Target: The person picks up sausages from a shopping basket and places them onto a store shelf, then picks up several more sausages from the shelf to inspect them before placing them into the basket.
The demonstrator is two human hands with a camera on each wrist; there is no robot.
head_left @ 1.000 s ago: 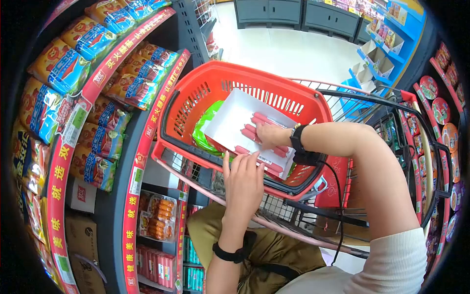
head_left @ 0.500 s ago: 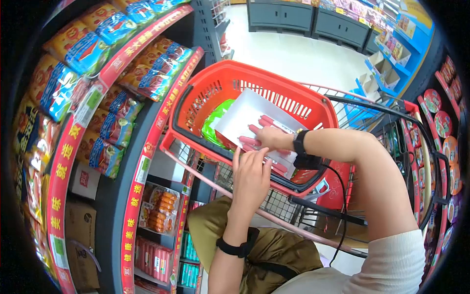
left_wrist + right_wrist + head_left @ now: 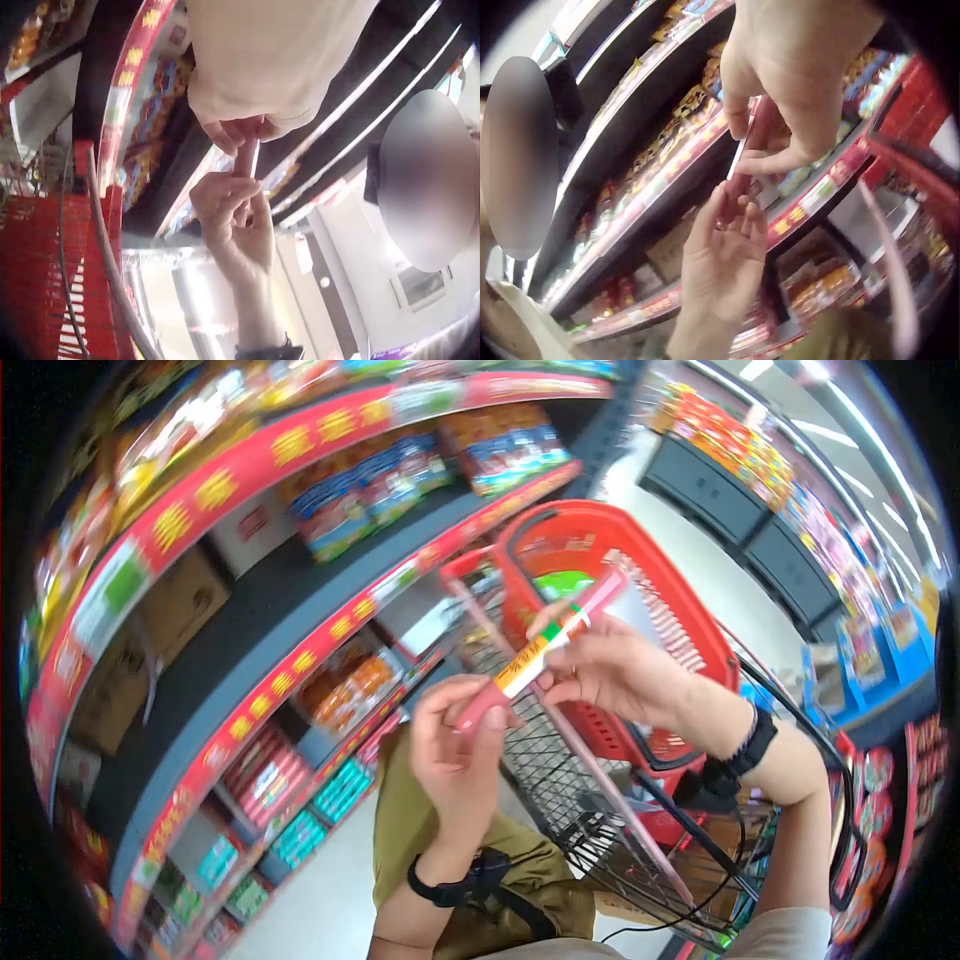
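A pink wrapped ham sausage [image 3: 602, 592] with a white, yellow and green label is held aslant in front of the person. My left hand [image 3: 458, 755] grips its lower end between thumb and fingers. Higher up, my right hand [image 3: 625, 668] pinches it with curled fingers. In the left wrist view the sausage [image 3: 246, 161] spans the short gap between both hands. The right wrist view shows the left hand [image 3: 724, 262] below and the right hand [image 3: 802, 82] above. Behind the right hand is a red shopping basket [image 3: 590, 515] with a green bag [image 3: 565, 582] inside.
The basket rests on a wire shopping cart [image 3: 575, 825]. Close on the left runs a curved shelf [image 3: 330, 595] stocked with bagged snacks and packs of sausages [image 3: 262, 775]. Dark cabinets [image 3: 715, 485] and a blue display rack [image 3: 870, 650] stand beyond the cart.
Both hands have left the basket, where they were among sausages in a white tray, and now hold one sausage nearer the body. The head view has swung left.
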